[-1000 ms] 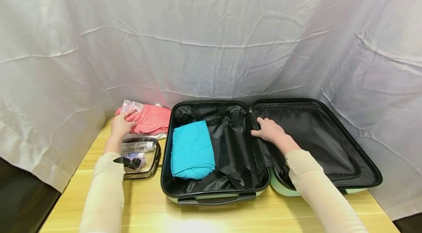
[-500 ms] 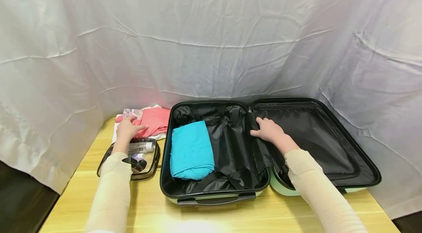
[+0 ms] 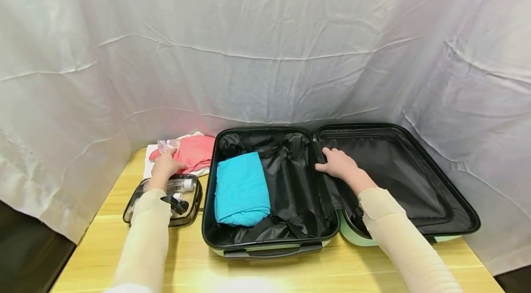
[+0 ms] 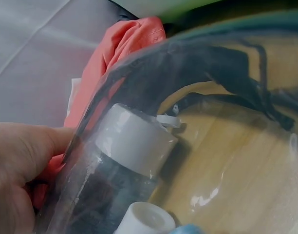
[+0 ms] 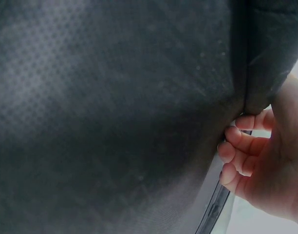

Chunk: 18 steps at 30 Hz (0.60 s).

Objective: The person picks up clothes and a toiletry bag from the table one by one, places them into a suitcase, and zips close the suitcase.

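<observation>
My left hand [image 3: 166,164] grips the folded pink garment [image 3: 197,151] at the table's back left, thumb on the cloth [image 4: 124,53]. Just in front of it lies a clear toiletry pouch [image 3: 186,201] with white-capped bottles [image 4: 137,139] inside. A mint suitcase [image 3: 207,191] lies open with a folded teal garment [image 3: 242,187] in its left half. My right hand [image 3: 338,164] rests at the hinge between the halves, its fingers [image 5: 236,146] curled on the edge of the black lining [image 5: 115,97].
A white cloth [image 3: 150,164] and a small floral packet [image 3: 168,144] lie with the pink garment. The wooden table [image 3: 290,270] ends close behind at a white draped backdrop [image 3: 265,53]. Black straps lie loose in the suitcase's left half.
My left hand has drawn the pink garment nearer and to the right, uncovering the white cloth beneath. The right hand has stayed where it was.
</observation>
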Available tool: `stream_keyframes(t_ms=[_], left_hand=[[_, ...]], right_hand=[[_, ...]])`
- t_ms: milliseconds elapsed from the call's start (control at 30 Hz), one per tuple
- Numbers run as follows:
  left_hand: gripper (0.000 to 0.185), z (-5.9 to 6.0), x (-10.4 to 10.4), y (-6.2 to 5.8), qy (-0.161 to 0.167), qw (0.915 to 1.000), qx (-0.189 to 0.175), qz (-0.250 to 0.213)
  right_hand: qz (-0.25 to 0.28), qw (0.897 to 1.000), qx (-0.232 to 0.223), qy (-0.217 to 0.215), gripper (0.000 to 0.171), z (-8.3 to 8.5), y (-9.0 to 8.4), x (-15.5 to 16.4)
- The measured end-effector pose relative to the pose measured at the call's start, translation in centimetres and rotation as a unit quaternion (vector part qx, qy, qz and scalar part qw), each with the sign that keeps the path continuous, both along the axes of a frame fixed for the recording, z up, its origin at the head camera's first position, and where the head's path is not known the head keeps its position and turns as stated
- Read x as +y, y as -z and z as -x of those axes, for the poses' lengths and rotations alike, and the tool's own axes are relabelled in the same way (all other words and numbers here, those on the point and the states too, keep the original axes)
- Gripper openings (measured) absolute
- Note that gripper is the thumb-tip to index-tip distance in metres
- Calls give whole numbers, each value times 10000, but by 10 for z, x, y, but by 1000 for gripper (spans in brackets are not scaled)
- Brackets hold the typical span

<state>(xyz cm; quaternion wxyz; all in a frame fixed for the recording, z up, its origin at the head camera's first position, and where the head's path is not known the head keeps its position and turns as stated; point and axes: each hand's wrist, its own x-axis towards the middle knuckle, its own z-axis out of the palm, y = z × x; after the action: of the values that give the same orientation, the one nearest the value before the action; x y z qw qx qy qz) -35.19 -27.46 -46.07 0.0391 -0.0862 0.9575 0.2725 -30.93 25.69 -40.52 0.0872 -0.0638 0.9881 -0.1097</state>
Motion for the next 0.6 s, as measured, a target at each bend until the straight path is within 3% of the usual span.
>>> stream_keyframes(t_ms=[267,600], left_hand=[[84,4,0,1,186,9996,198,29],[70,4,-4,11,353,9953,895,-69]], right_hand=[[-3,10000,-14,-1,72,0,0,1],[-2,10000,-18,-24,73,2,2,1]])
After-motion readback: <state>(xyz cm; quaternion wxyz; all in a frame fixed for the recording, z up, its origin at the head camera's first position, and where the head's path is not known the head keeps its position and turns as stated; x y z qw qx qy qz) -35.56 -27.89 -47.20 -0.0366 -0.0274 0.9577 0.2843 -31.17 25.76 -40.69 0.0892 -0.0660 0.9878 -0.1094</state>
